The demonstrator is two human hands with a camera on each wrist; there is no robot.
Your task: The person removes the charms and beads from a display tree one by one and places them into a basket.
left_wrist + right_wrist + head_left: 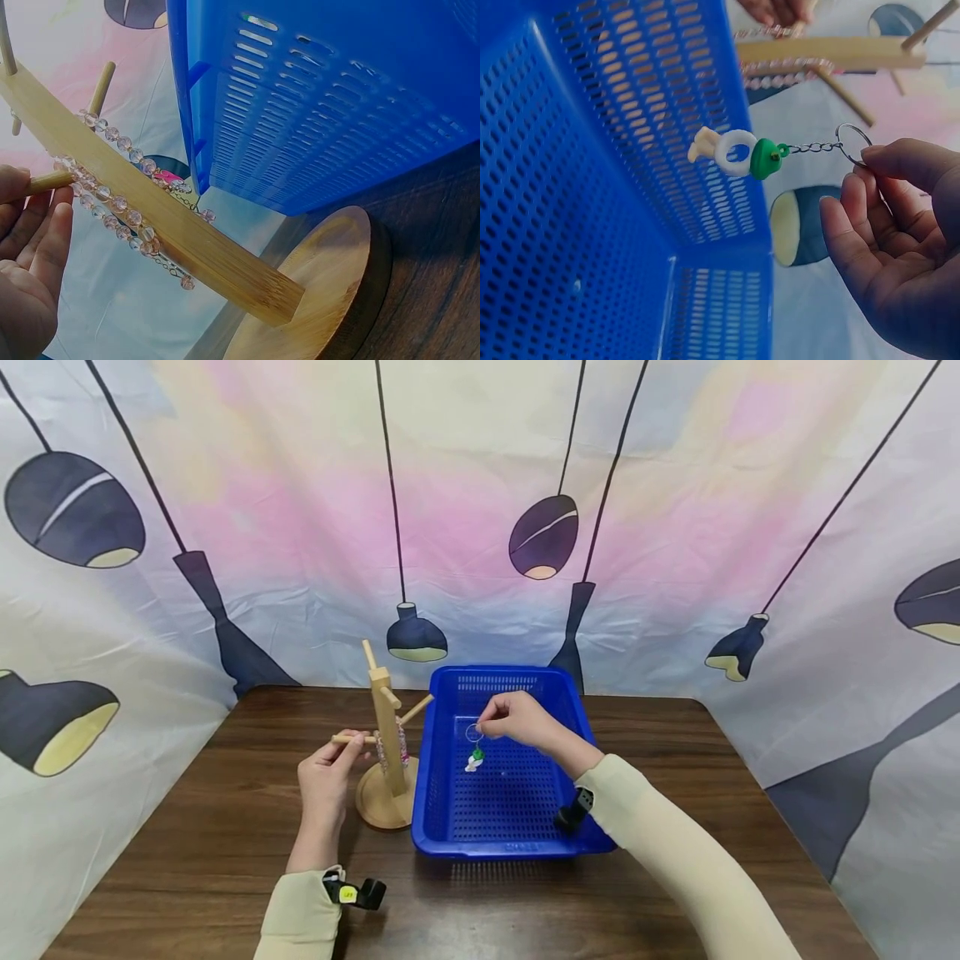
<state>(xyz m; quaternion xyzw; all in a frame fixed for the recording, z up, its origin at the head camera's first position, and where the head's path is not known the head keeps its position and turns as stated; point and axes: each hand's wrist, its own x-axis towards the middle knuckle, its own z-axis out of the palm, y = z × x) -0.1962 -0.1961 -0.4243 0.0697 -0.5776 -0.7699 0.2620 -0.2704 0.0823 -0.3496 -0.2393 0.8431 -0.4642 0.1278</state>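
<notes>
My right hand (519,720) pinches the metal ring of a keychain (477,755) between thumb and forefinger. From the ring's short chain hangs a charm (763,158) with a green top, a white ring and a pale lower part. In the head view it hangs over the blue basket (517,847). My left hand (324,781) grips a low peg (51,182) of a wooden stand (388,735), thumb and fingertips near the peg's end. Beaded bracelets (112,202) in pink and clear beads hang on the stand, one on this peg and another on the far side.
Just left of the basket stands the wooden stand's round base (382,814). More pegs, including an upper one (369,654), stick out in several directions. The brown table (667,760) ends at a printed cloth backdrop (480,485). A small camera is strapped to each wrist.
</notes>
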